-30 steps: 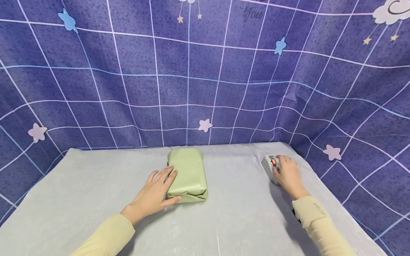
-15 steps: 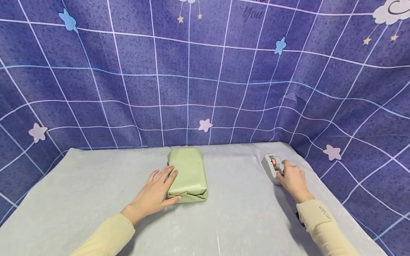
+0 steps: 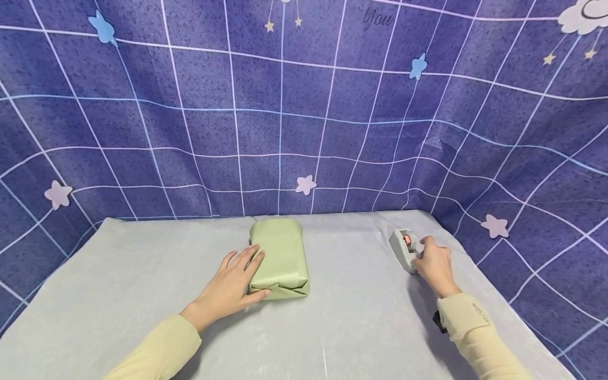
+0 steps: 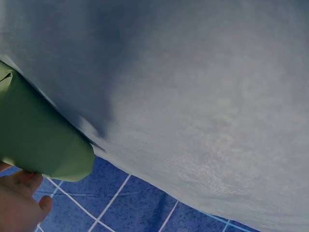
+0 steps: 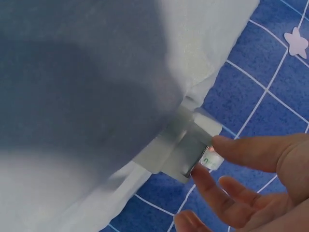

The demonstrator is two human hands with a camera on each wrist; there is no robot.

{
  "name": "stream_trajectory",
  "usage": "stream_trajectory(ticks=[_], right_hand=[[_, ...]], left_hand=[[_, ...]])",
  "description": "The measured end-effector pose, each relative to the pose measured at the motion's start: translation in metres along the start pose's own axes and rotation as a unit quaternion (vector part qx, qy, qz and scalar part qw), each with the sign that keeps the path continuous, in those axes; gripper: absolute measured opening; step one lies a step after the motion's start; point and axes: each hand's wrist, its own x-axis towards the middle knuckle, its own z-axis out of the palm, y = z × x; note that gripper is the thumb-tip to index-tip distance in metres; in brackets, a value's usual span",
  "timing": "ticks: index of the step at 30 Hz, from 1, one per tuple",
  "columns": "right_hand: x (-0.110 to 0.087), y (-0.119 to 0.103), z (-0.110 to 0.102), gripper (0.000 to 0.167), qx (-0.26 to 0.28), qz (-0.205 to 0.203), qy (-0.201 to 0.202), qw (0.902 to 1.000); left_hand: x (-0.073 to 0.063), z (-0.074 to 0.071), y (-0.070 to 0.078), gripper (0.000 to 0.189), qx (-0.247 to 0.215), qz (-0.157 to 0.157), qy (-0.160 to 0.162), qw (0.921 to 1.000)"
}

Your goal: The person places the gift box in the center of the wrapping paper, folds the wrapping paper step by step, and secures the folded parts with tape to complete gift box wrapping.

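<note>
My left hand [image 3: 227, 289] lies flat, steadying the already wrapped parcel [image 3: 280, 258] mid-desk [image 3: 356, 327], while my right hand [image 3: 434, 264] pinches tape at the dispenser [image 3: 404, 248]; sealing the near fold remains.

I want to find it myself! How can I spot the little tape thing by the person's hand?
Look at the pale grey table in front of the purple starry curtain, then at its far right corner. There the right hand pinches tape at a small grey tape dispenser. It holds a pink roll, unlike the big green wrapped parcel under the left hand.
</note>
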Motion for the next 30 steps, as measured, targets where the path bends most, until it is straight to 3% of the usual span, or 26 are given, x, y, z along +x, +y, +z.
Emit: stream_trajectory(ticks=[5,11,22,26,30], right_hand=[[0.0,-0.003,0.004,0.04,0.014,0.0,0.029,0.9995],[0.001,-0.007,0.01,0.035,-0.006,-0.015,0.057,0.9983],[0.001,-0.01,0.008,0.036,0.019,0.024,0.03,0.9991],[0.002,-0.011,0.007,0.038,0.037,0.044,0.021,0.9981],[0.003,-0.011,0.008,0.039,0.03,0.036,0.024,0.9986]], left_hand=[[0.001,-0.001,0.0,0.082,0.006,-0.002,-0.006,1.0],[0.001,-0.001,0.001,0.083,0.008,-0.001,-0.004,1.0],[0.001,0.0,0.001,0.081,0.004,-0.007,-0.017,0.9998],[0.001,0.0,0.001,0.081,0.003,0.001,-0.003,1.0],[0.001,0.0,0.001,0.081,0.007,0.005,0.004,1.0]])
